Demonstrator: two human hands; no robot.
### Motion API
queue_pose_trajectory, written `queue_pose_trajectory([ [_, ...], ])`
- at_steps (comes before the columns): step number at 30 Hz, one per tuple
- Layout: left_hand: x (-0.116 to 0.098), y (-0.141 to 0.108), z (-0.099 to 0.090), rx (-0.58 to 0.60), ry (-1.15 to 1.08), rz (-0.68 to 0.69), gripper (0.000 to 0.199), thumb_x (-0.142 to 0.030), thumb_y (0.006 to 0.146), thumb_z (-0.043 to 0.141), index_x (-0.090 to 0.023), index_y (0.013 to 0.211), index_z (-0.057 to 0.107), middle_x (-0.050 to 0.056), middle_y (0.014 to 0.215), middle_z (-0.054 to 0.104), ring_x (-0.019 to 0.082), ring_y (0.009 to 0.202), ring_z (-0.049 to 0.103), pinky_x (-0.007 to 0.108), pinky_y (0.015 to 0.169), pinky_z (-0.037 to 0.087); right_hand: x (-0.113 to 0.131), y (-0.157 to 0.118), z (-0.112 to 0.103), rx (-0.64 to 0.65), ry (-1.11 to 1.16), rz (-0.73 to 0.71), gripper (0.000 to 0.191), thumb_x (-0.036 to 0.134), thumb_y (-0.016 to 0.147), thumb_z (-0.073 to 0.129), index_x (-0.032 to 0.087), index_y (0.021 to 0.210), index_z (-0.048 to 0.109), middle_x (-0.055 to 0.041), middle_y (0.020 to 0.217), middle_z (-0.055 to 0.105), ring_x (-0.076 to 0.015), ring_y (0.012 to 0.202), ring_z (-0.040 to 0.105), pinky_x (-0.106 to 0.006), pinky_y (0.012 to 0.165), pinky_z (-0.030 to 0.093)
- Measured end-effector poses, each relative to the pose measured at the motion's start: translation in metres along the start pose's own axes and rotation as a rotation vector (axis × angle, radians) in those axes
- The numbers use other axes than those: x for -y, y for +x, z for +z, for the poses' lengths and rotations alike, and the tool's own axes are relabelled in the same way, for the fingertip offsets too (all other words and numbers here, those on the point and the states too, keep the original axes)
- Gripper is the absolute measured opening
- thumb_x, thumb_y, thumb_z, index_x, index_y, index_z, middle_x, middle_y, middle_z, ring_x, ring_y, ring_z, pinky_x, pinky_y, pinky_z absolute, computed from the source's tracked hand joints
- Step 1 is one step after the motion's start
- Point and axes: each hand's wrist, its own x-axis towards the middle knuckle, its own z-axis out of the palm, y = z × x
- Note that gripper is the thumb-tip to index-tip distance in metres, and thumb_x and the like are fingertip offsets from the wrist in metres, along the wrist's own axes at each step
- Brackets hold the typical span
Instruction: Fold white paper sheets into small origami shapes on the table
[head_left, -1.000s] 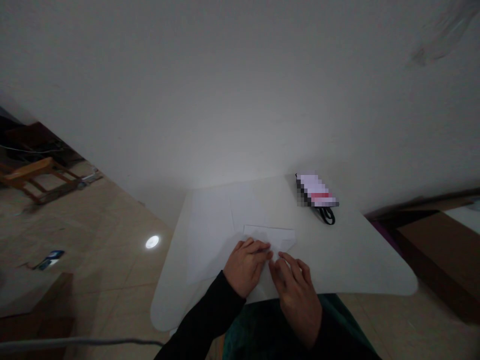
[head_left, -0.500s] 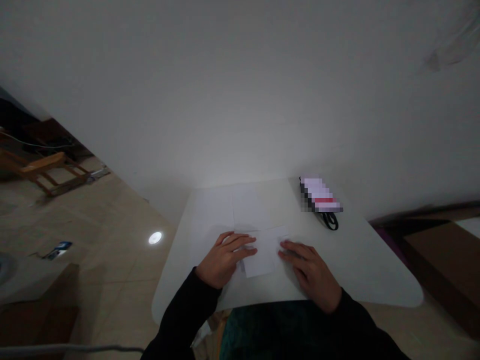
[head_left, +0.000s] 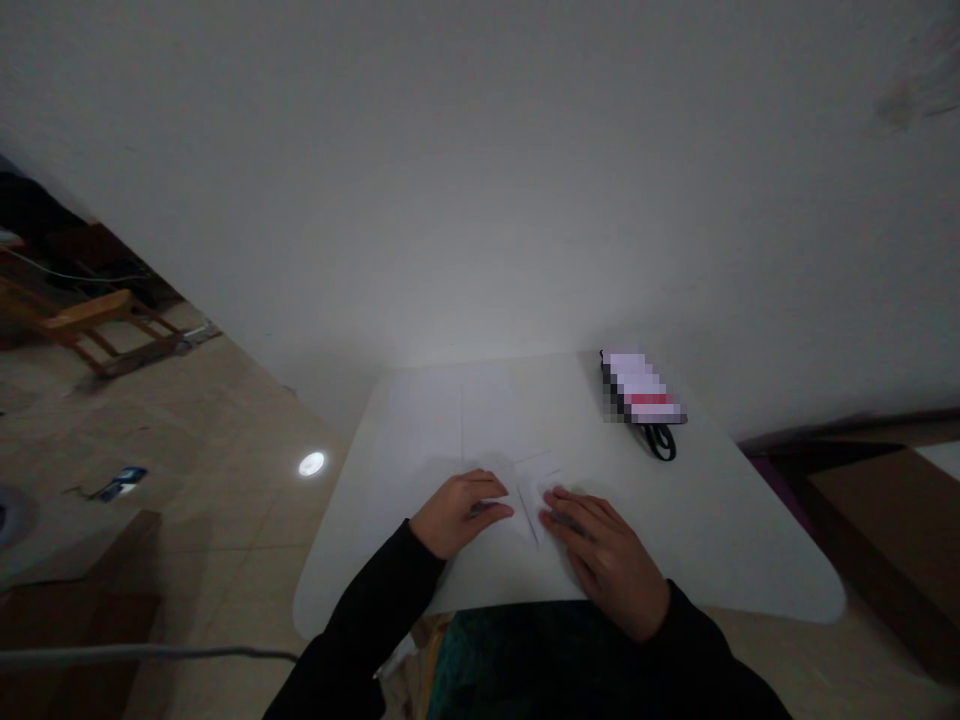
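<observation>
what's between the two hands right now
A folded white paper lies between the left hand and the right hand, touching both, as the head view shows.

Right hand [head_left: 604, 565] — free room, then packet [head_left: 641, 388]

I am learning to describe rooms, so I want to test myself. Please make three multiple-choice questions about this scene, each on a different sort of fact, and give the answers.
1. Where is the blurred packet?
A) On the floor
B) Near the far edge of the white table
C) Under a hand

2. What colour are the person's sleeves?
A) Black
B) Red
C) Yellow

3. What state is the folded white paper in?
A) Held up in the air
B) Crumpled into a ball
C) Lying on the table between the left hand and right hand

1 B: it sits by the far edge, right of the hands.
2 A: both arms show black cloth.
3 C: it rests on the tabletop, a hand on each side.
</observation>
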Motion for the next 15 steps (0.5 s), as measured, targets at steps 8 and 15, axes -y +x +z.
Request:
queue_pose_trajectory([
  [8,0.008,0.01,0.009,-0.095,-0.058,-0.236,0.019,-0.031,0.074,0.064,-0.014,0.065,0.066,0.005,0.083,0.06,0.012,0.071,0.057,0.024,0.067,0.046,0.001,0.001,-0.001,0.069,0.025,-0.045,0.04,0.004,0.08,0.041,0.013,0.116,0.057,-0.012,0.121,0.057,-0.022,0.118,0.047,-0.042,0.093,0.046],
  [15,0.004,0.013,0.012,-0.122,-0.025,-0.303,0.015,-0.027,0.071,0.064,-0.014,0.064,0.064,0.004,0.081,0.057,0.011,0.067,0.055,0.023,0.065,0.044,0.004,0.003,-0.006,0.04,0.024,-0.088,0.039,0.007,0.082,0.04,0.014,0.117,0.057,-0.0106,0.118,0.06,-0.0202,0.117,0.049,-0.039,0.092,0.047],
])
